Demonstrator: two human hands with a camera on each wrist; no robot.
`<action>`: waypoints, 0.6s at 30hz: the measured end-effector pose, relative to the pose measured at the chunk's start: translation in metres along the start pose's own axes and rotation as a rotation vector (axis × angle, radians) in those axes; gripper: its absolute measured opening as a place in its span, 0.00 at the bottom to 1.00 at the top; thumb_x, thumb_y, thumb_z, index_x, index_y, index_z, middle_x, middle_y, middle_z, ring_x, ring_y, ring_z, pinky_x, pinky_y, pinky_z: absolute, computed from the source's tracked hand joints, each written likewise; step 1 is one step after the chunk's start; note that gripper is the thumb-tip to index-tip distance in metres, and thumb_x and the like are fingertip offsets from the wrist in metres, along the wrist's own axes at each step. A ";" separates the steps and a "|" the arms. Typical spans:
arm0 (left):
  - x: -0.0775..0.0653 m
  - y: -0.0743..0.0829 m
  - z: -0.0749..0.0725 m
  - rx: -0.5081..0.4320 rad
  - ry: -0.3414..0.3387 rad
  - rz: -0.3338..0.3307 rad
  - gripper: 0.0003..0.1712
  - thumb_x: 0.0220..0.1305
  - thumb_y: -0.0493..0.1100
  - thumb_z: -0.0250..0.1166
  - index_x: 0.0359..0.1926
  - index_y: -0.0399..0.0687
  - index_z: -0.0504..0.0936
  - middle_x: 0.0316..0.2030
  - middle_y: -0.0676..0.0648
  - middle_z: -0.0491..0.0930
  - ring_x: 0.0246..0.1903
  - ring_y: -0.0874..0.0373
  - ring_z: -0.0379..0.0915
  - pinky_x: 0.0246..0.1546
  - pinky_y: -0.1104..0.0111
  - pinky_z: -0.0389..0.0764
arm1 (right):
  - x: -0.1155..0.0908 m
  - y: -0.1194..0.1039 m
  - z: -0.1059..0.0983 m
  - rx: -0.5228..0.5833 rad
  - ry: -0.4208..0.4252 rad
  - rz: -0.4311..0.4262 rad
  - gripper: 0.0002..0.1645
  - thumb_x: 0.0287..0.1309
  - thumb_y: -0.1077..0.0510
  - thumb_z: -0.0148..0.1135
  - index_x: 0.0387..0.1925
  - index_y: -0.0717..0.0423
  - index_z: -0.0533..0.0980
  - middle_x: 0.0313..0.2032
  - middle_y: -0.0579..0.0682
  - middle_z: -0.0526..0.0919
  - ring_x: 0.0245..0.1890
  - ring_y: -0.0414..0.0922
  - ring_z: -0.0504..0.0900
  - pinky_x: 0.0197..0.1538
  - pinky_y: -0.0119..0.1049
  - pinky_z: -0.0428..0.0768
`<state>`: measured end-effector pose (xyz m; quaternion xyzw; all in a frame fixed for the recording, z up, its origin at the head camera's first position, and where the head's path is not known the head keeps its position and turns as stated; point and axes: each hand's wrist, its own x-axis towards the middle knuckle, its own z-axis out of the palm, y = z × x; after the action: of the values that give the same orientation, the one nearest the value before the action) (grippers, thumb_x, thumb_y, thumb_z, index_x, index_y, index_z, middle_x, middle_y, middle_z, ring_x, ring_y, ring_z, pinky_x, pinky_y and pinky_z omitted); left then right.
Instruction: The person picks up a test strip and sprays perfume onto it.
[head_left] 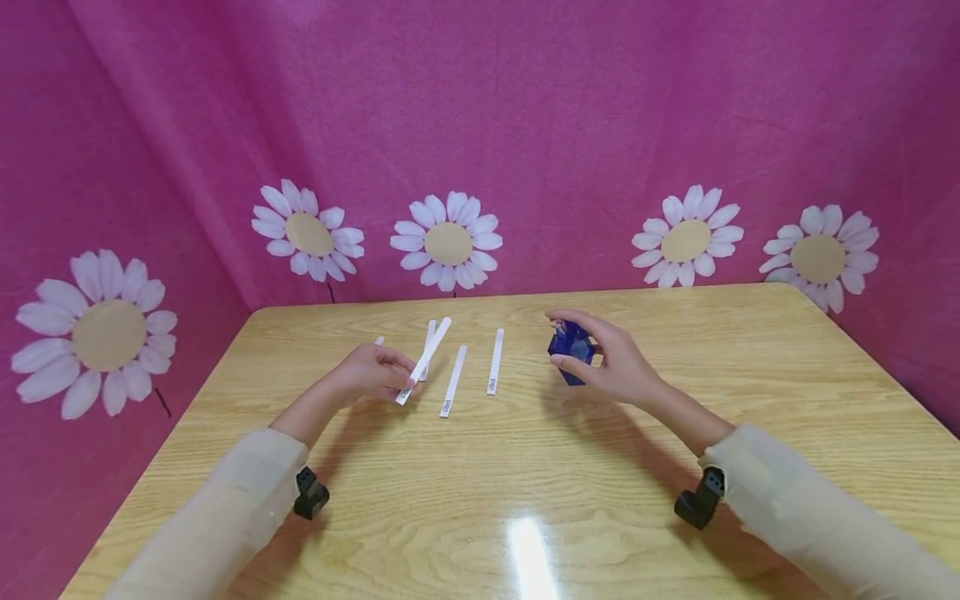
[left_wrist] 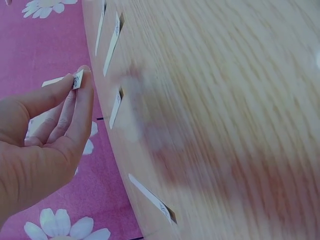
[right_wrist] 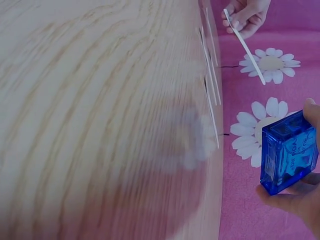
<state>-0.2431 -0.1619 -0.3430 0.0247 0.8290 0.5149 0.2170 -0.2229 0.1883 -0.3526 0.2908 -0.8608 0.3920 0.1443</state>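
Note:
My left hand [head_left: 372,373] pinches a white paper test strip [head_left: 429,357] between thumb and fingertips, near its printed end. The strip slants up and away over the table, crossing another strip [head_left: 431,329] in the head view. Two more lie to its right, a nearer strip [head_left: 453,382] and a farther strip [head_left: 496,361]. Behind my left hand a further strip [head_left: 379,340] shows only its tip. My right hand [head_left: 613,357] grips a blue glass perfume bottle [right_wrist: 287,155] by its edges, thumb on one side and fingers on the other. Raised lettering shows on the bottle's face.
A light wood-grain table [head_left: 480,483] spans the view, with a bright reflection near its front. Behind and left of it hangs a magenta curtain [head_left: 525,125] with large white daisies. Black wrist cameras sit at both cuffs.

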 end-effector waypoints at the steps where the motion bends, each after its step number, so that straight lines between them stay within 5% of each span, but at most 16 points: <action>1: 0.000 0.001 0.000 0.000 -0.006 0.011 0.19 0.60 0.29 0.63 0.52 0.23 0.75 0.29 0.46 0.86 0.26 0.65 0.78 0.31 0.73 0.83 | 0.001 0.000 0.000 0.005 0.001 -0.003 0.33 0.56 0.59 0.67 0.64 0.49 0.69 0.61 0.55 0.76 0.54 0.56 0.79 0.46 0.55 0.84; 11: -0.004 0.010 0.005 0.049 0.012 0.019 0.17 0.61 0.29 0.62 0.51 0.26 0.76 0.34 0.41 0.86 0.27 0.64 0.80 0.36 0.68 0.86 | 0.007 -0.005 0.002 -0.024 -0.001 -0.025 0.32 0.57 0.57 0.67 0.63 0.49 0.70 0.61 0.54 0.76 0.53 0.53 0.80 0.43 0.48 0.84; 18: -0.004 0.013 0.008 0.054 0.024 0.025 0.16 0.61 0.29 0.61 0.51 0.26 0.76 0.33 0.42 0.86 0.28 0.63 0.81 0.41 0.63 0.86 | 0.011 -0.011 0.001 0.022 0.006 -0.007 0.31 0.57 0.57 0.66 0.63 0.49 0.70 0.61 0.55 0.76 0.54 0.56 0.80 0.45 0.55 0.84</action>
<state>-0.2393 -0.1503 -0.3332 0.0344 0.8448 0.4952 0.1998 -0.2252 0.1778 -0.3414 0.2941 -0.8551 0.4017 0.1450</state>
